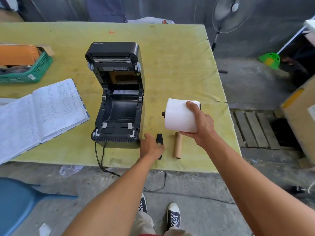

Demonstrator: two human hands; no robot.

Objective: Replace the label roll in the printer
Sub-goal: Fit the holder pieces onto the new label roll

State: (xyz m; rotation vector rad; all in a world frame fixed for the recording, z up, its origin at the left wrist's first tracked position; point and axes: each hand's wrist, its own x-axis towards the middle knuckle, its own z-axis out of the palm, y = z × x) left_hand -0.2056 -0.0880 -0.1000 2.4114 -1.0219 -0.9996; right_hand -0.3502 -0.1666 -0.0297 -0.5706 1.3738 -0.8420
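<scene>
The black label printer (117,103) stands on the yellow table with its lid swung up, and its roll bay holds no roll. My right hand (199,123) grips a full white label roll (179,114) just right of the printer, above the table; a black spindle end sticks out of the roll's left side. My left hand (151,147) rests on a small black spindle part (159,139) lying on the table beside the printer's front right corner. An empty brown cardboard core (177,145) lies between my two hands.
An open ledger book (44,111) lies left of the printer, and a green basket (29,68) holding a cardboard box sits at the far left. The printer's black cable (100,159) hangs over the table's near edge. A fan (228,14) stands beyond the right edge.
</scene>
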